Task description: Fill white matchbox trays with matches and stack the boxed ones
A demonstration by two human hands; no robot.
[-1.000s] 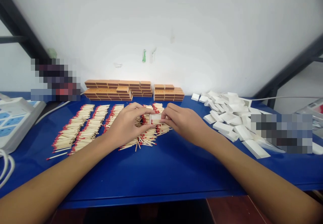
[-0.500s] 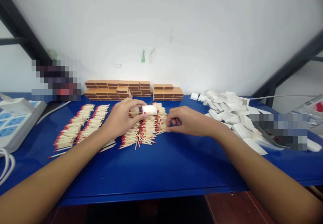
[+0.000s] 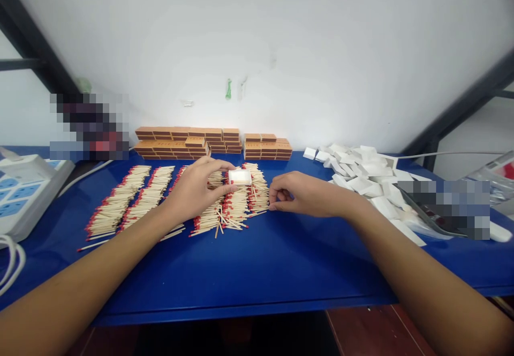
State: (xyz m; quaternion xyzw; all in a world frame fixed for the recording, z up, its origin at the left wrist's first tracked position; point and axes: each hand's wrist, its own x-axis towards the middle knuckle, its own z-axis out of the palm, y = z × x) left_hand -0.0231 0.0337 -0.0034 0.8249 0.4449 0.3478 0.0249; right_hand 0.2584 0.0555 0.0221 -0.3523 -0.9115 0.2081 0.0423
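Note:
Between the thumb and fingers of my left hand [image 3: 196, 187] is a small white matchbox tray [image 3: 240, 177], its hollow side towards me. It is held over rows of red-tipped matches [image 3: 235, 206] laid side by side on the blue table [image 3: 249, 275]. My right hand [image 3: 295, 192] is at the right end of the rightmost row, fingers curled and thumb and forefinger close together. Whether a match is pinched there cannot be made out. Part of the middle rows is hidden behind my left hand.
Stacked brown matchboxes [image 3: 168, 149] line the wall, with a smaller stack [image 3: 267, 148] beside them. A heap of white trays [image 3: 365, 168] is at the right, next to a dark container [image 3: 425, 211], partly blurred out. A white power strip [image 3: 28, 201] lies at the left.
My left hand and the tray have shifted slightly right and down. My right hand has drawn a little to the right, away from the match row.

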